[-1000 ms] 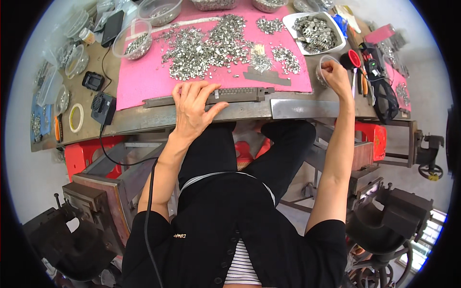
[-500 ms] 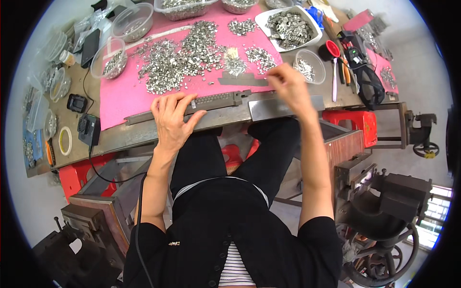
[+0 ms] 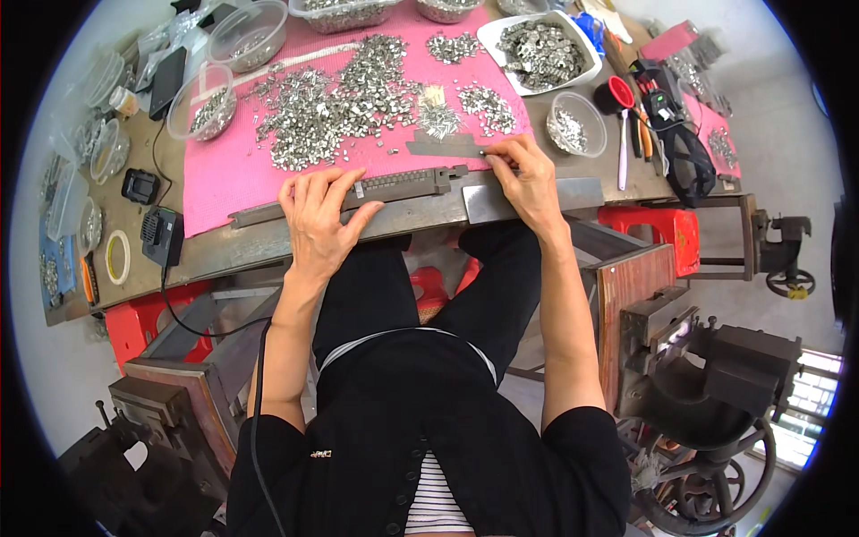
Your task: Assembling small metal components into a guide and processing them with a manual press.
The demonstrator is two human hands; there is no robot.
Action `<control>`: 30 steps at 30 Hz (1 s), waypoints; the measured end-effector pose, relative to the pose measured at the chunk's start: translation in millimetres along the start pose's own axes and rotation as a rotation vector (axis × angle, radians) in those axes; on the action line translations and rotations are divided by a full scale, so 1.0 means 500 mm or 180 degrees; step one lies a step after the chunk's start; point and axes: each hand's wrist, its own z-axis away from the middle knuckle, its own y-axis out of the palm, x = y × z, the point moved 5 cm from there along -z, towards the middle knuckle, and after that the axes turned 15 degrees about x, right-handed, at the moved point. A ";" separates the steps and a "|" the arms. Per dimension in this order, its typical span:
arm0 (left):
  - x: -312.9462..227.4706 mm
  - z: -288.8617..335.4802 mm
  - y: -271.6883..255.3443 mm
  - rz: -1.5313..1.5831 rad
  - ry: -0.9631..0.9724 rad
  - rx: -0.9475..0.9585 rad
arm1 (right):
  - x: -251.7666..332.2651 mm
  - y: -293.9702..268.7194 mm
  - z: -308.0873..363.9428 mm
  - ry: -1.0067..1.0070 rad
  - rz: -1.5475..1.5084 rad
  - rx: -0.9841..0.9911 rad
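Slotted metal bar (image 3: 403,184) lies along the near edge of the pink mat (image 3: 210,170), close to the front of the table (image 3: 242,243); it looks heavy and stiff, so it likely won't bend, but its smooth metal might slip; its plain long sides look best to hold, away from the row of little slots; the left hand (image 3: 320,219) lies over it, fingers bent and thumb spread well away, and seems to rest more than squeeze; the right hand (image 3: 528,179) has finger and thumb pinched together just past the bar's right end, by the flat grey strip (image 3: 443,147); they seem to hold a tiny metal bit (image 3: 484,154), probably light, hard and easy to drop; fingertips on its sides should suit it.
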 end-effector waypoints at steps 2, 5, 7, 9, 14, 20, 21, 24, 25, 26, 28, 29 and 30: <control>0.000 0.001 0.000 -0.0014 0.0006 0.0009 | 0.009 0.002 0.000 -0.0161 0.0183 -0.0051; 0.001 0.002 0.000 -0.0006 0.0008 0.0004 | 0.007 0.003 -0.001 -0.0014 0.0157 0.0051; 0.002 0.003 0.001 -0.0008 -0.0007 0.0012 | -0.005 0.003 0.002 0.0179 -0.0151 0.0010; 0.000 0.002 0.001 -0.0004 0.0003 0.0000 | 0.000 0.005 0.001 0.0042 -0.0034 0.0041; 0.001 0.001 0.002 0.0026 -0.0009 -0.0021 | -0.001 0.006 0.007 -0.0028 -0.0051 -0.0013; 0.003 0.005 -0.002 -0.0045 -0.0020 -0.0019 | 0.006 0.018 0.001 0.0014 -0.0029 -0.0054; 0.004 0.004 -0.001 0.0015 -0.0020 -0.0011 | 0.007 0.020 -0.001 -0.0038 0.0120 -0.0039; 0.001 0.006 -0.009 0.0192 -0.0044 -0.0017 | 0.013 0.020 -0.001 -0.0153 0.0476 -0.0011; 0.001 0.008 -0.015 0.0319 -0.0052 -0.0037 | 0.015 0.018 0.000 -0.0210 0.0699 -0.0008; 0.004 0.012 -0.020 0.0300 -0.0073 -0.0035 | 0.012 0.020 -0.001 -0.0197 0.0651 0.0024; 0.016 0.025 -0.029 0.0168 -0.0283 0.0001 | 0.020 0.029 -0.007 -0.0106 0.0278 0.0064; 0.024 0.028 -0.026 0.0113 -0.0318 0.0076 | 0.027 0.032 -0.010 0.0003 -0.0072 0.0095; 0.030 0.031 -0.023 0.0101 -0.0338 0.0077 | 0.042 0.040 -0.011 0.0029 -0.0233 0.0166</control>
